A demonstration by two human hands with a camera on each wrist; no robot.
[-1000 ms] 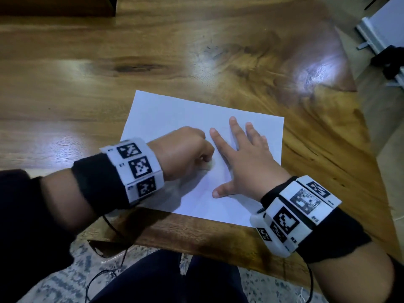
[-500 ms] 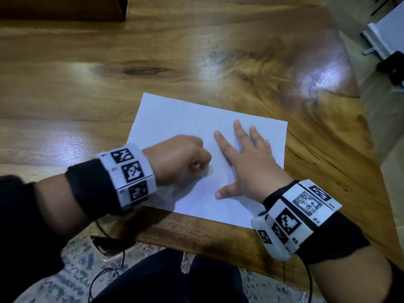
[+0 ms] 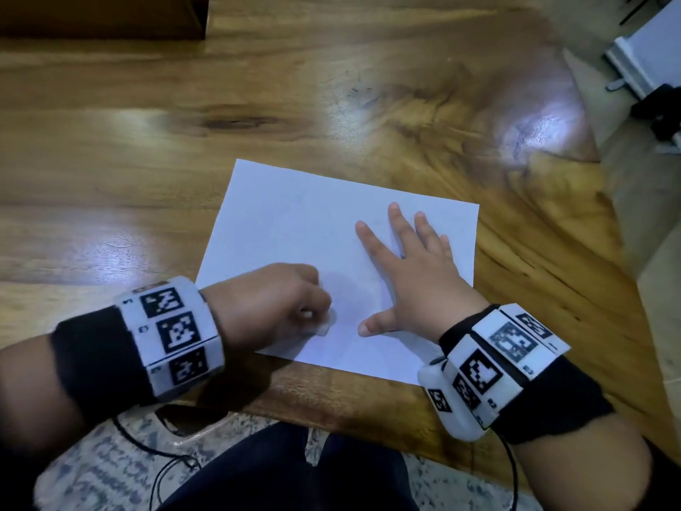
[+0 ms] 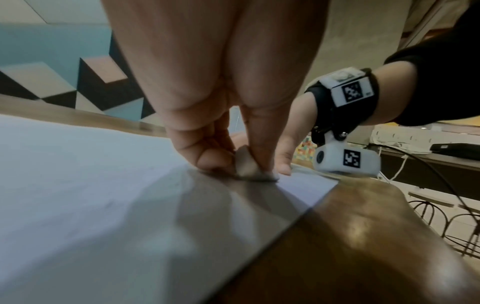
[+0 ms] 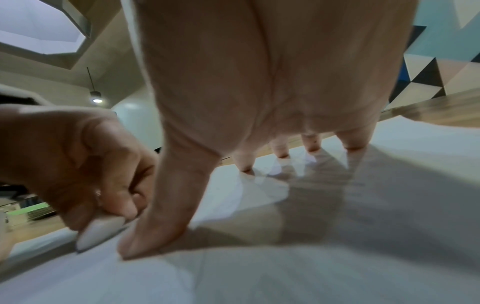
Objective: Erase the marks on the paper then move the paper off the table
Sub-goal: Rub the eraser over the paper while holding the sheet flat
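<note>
There is one sheet of paper point(image 3: 294, 230) on one wooden table point(image 3: 184, 160). There are two hands: the left hand point(image 3: 269, 307) pinches one white eraser point(image 3: 326, 324), and the right hand point(image 3: 416, 282) lies flat just beside that pinch. Each wrist wears one band, so two wristbands point(image 3: 173, 333) in all.

A: Where's our paper point(image 3: 302, 230) w/ respect to the hands?
B: Flat on the table point(image 3: 110, 171), under both. Our right hand point(image 3: 416, 285) lies on its right half; our left hand point(image 3: 269, 307) sits at its near-left part.
A: And the eraser point(image 3: 326, 322)?
B: In our left fingertips, touching the paper, just left of our right thumb. Table edge runs just behind both wrists, nearer us.
</note>
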